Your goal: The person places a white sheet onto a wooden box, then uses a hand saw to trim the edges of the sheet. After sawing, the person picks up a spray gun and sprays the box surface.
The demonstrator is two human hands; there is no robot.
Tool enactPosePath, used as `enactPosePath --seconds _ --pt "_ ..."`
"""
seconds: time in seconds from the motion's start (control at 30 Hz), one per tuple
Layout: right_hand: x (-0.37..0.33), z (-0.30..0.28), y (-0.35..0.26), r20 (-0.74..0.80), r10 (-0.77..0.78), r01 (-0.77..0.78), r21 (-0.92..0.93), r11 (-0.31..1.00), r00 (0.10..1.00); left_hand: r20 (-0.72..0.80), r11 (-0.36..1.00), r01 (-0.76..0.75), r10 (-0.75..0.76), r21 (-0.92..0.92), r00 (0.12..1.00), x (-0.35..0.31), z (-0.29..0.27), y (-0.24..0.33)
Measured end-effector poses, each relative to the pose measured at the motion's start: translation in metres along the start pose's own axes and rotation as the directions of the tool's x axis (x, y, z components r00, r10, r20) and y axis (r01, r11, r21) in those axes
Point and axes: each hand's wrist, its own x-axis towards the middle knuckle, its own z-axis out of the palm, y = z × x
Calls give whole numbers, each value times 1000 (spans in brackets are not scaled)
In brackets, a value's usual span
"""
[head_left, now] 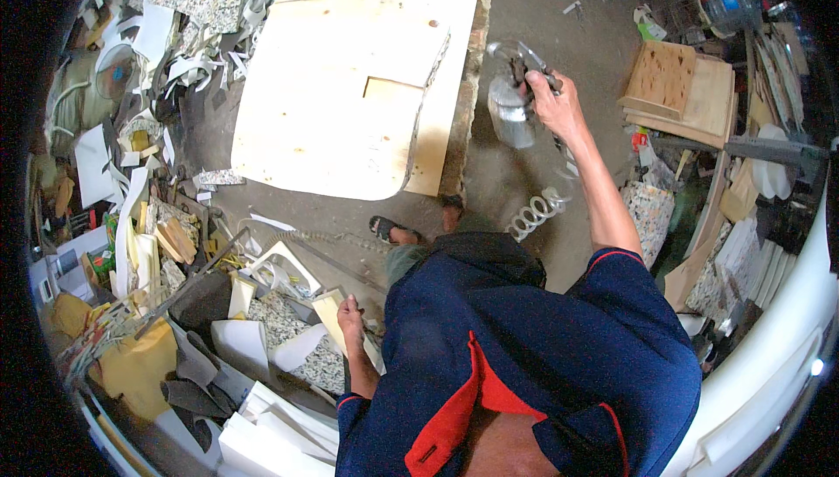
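My right hand (557,103) is closed around the handle of a spray gun (517,75), held out to the right of the board. The gun's silvery cup (512,119) hangs below, slightly blurred. A pale coiled air hose (536,213) runs from it down toward my body. My left hand (350,315) hangs low at my left side with its fingers curled in, and nothing shows in it. Ahead lies a pale wooden panel (328,119) with rounded corners and a rectangular cutout, on top of a larger plywood sheet (437,141).
Foam offcuts (188,5) and scraps are heaped along the left side. Nearer, a speckled foam block (297,337) and white foam pieces (271,433) lie beside me. At the right are wooden boards (664,84), stacked sheets and a large white roll (786,390).
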Motion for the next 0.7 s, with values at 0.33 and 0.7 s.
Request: enactPosePath --seconds 0.33,0.7 --pt "-2 24 1 -97 -87 91 36 995 991 14 994 -51 50 98 999 12 10 -7" --pt "-39 47 -31 -169 -63 56 -49 997 984 52 997 6 -10 75 999 55 -31 4"
